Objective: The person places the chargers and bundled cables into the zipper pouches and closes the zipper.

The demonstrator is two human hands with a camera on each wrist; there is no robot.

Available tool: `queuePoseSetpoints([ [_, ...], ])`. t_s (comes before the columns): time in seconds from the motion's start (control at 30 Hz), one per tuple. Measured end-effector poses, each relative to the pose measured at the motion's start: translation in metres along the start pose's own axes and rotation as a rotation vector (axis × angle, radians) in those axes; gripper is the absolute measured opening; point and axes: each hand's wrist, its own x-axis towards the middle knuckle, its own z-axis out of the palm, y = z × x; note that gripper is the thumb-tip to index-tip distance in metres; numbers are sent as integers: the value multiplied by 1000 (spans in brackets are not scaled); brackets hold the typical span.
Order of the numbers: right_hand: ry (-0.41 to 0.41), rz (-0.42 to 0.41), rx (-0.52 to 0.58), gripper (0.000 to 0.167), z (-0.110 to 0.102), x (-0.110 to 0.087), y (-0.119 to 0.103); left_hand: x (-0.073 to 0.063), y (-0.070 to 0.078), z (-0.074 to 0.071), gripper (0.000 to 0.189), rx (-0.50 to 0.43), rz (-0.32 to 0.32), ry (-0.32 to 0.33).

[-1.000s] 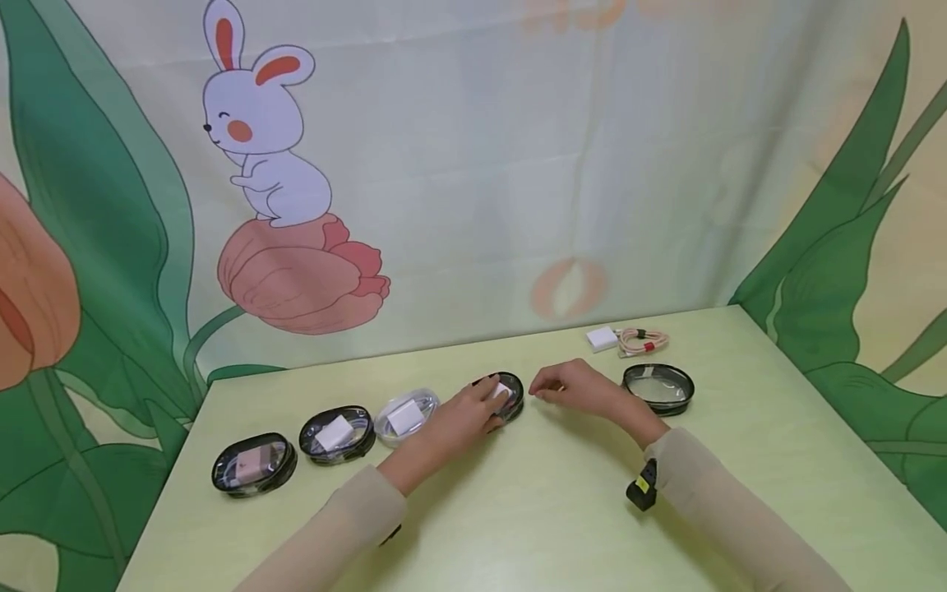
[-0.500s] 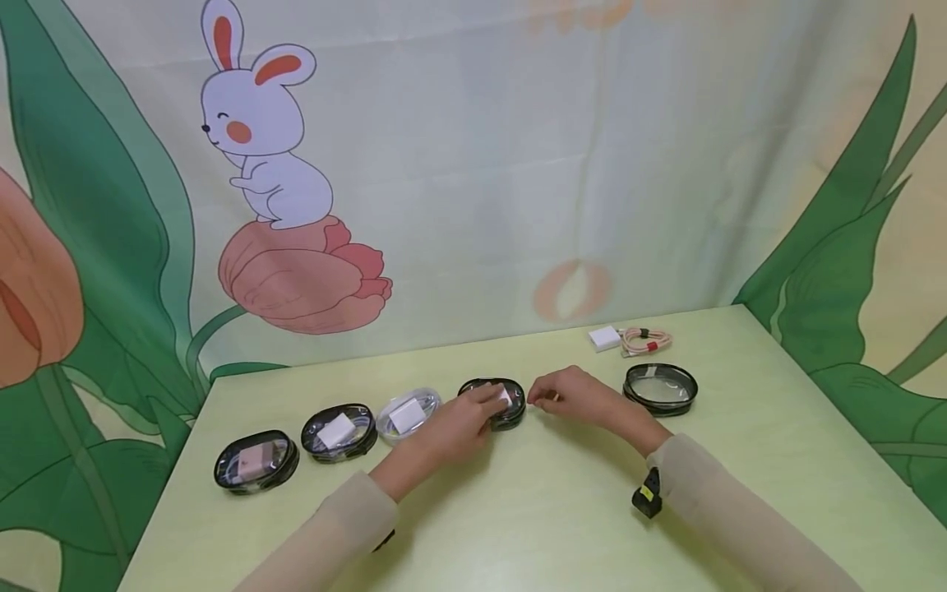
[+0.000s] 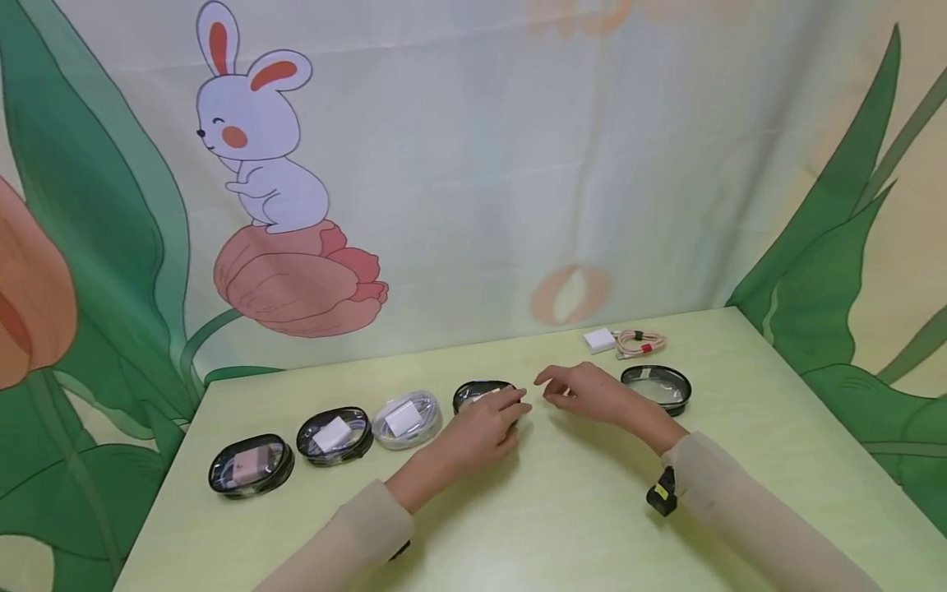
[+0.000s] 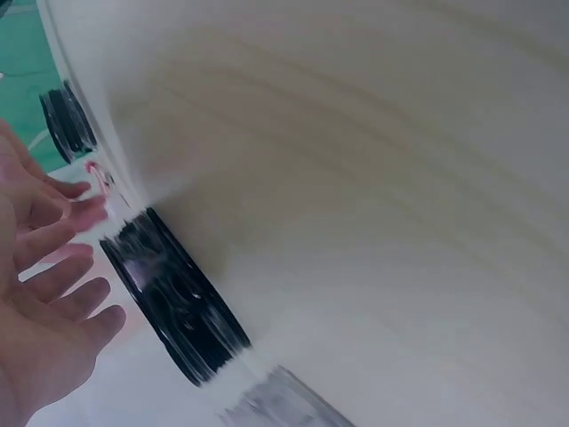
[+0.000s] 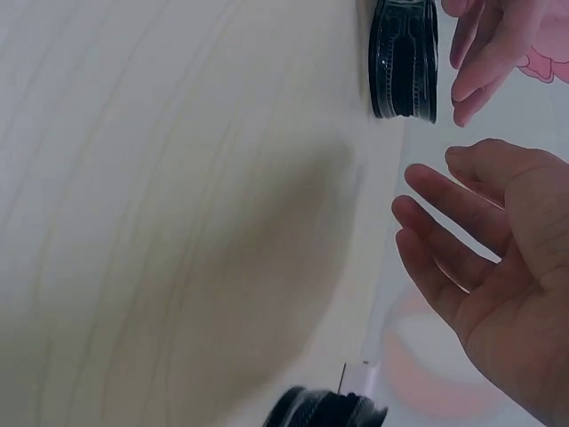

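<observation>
My left hand (image 3: 481,432) is held over the near side of a clear oval zip case with black edges (image 3: 468,395), fingers extended and nothing in them. The left wrist view shows a gap between the fingertips and that black-edged case (image 4: 178,302). Part of a white charger inside it shows behind the fingers in the head view. To the right, my right hand (image 3: 584,390) hovers with loosely bent fingers, facing the left hand and holding nothing. Beyond the right forearm sits another black-edged case (image 3: 658,388) with nothing visible inside.
Left along the row lie a white-edged case (image 3: 407,420) and a black-edged case (image 3: 335,436), each with a white charger and cable. A black-edged case (image 3: 251,465) with a pink charger ends it. At the back right lie a white charger (image 3: 599,340) and a coiled pink cable (image 3: 642,342).
My left hand rested on the black-edged case, which shifted slightly left; now the fingers have come off it toward the right. The right hand has stayed nearly in place, its fingers spreading a little.
</observation>
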Motion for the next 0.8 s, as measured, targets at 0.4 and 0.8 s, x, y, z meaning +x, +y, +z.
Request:
queuePoseSetpoints([
  [0.4,63,118,-147,35,-13,-25,14,16,21,6,36,46,47,9],
  [0.8,199,88,-249,31,-23,-54,24,37,43,9,39,107,66,-45],
])
